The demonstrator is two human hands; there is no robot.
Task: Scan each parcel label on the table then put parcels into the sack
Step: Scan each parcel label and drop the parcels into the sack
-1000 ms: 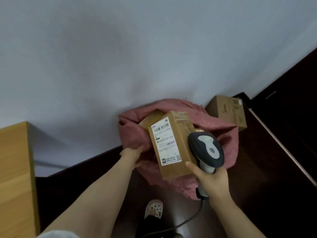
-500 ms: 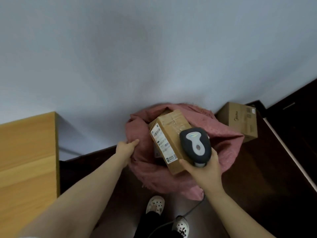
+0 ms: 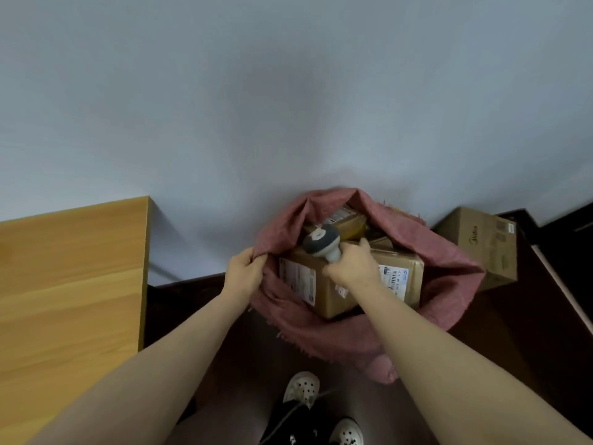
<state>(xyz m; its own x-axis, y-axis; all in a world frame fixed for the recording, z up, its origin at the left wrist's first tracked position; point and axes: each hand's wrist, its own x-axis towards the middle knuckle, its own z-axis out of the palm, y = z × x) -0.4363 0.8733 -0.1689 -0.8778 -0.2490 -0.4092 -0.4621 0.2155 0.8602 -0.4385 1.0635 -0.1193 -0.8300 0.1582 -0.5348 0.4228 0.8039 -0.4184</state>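
- Now the left hand (image 3: 244, 271) grips the rim of the pink woven sack (image 3: 449, 284), fingers curled tight round a fold of cloth, and holds the mouth open.
- Just to the right of that hand, the brown cardboard parcel (image 3: 333, 303) lies in the sack's mouth on top of other boxes, its white label facing the left palm.
- Above the parcel's top edge, the right hand (image 3: 351, 264) is wrapped round the handle of the grey handheld barcode scanner (image 3: 321, 240). The scanner's head points away beyond the knuckles. Whether any finger also touches the parcel I cannot tell.
- The parcel seems to sit high, its near corner jutting towards the rim below the right wrist. If the left hand slackens, the cloth could sag and the box tip out.
- A thin dark cable (image 3: 290, 412) trails under the right forearm towards the white perforated shoes (image 3: 303, 388). It could snag or be trodden on as that hand draws back, jerking the scanner.
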